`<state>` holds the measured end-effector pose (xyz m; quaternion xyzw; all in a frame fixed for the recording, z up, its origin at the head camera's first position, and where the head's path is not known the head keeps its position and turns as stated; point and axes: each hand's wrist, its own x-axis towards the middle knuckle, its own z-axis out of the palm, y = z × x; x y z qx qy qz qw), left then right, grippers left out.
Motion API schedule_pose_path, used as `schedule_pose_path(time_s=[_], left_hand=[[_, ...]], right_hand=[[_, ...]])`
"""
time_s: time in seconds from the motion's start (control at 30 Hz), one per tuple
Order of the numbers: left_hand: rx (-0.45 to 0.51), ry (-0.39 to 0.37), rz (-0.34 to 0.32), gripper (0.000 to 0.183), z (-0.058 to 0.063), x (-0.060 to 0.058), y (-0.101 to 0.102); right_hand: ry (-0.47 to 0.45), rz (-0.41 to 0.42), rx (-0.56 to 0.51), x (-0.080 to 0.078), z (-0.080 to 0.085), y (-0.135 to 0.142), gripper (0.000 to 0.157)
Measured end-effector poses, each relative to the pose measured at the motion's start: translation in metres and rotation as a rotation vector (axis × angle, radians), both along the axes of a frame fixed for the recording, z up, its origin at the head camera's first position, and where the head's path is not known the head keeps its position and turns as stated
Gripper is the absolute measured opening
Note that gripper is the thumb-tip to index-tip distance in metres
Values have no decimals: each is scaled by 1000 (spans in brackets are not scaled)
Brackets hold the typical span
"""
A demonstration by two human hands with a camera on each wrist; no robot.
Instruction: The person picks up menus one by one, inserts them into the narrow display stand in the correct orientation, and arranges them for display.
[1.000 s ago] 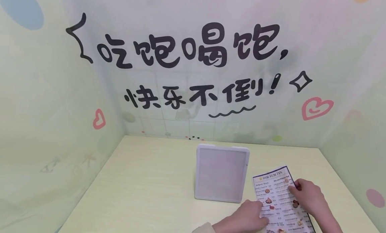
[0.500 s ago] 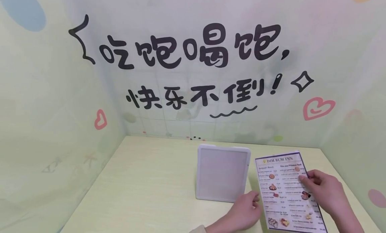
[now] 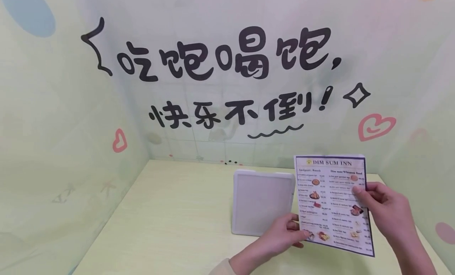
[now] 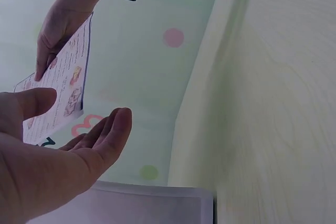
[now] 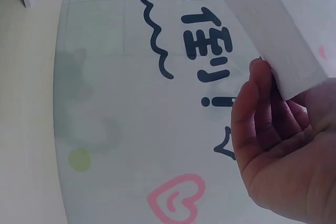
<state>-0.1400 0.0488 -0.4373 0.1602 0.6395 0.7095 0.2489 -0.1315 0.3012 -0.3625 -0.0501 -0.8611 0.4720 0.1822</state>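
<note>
A sheet menu (image 3: 330,208), printed "DIM SUM INN" with small food pictures, stands raised above the table at the right of the head view. My right hand (image 3: 389,210) pinches its right edge, thumb on the printed face; in the right wrist view the fingers lie behind the menu's pale back (image 5: 283,40). Near the menu's lower left corner is my left hand (image 3: 279,235). From the left wrist view, that hand (image 4: 63,171) has thumb and fingers spread apart, with a gap between them. Behind the left hand stands a pale, white-rimmed rectangular display frame (image 3: 261,200).
The light wood table (image 3: 170,215) reaches back to a printed wall (image 3: 220,148) with large black lettering. Side walls close in the table at left (image 3: 64,148) and right (image 3: 423,160). The display frame stands left of the menu.
The menu has risen and turned more upright in my right hand. My left hand left its left edge, and is now by its lower left corner. The display frame stays put.
</note>
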Motion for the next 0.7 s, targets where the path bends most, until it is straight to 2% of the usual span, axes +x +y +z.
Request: schedule_pose_path(time_s=[0.17,0.27,0.4,0.5,0.7], left_hand=[[141,16,-52,24,1,0,-7],[165,51,-62,25,4,0,-11],[150,94,-47,26,10,0,-19],[126,134,-32,26,14,-2,-28],[56,245,2,25,27,-7,-50]], right_hand=[[48,29,-137,-5,8,-13,3],[63,38,-181,-7,8,-19,9],[65,60,-231,-7,8,-24,11],[84,110,-297,-6,7,-26,14],[163,305,-441,-8,0,-28,26]])
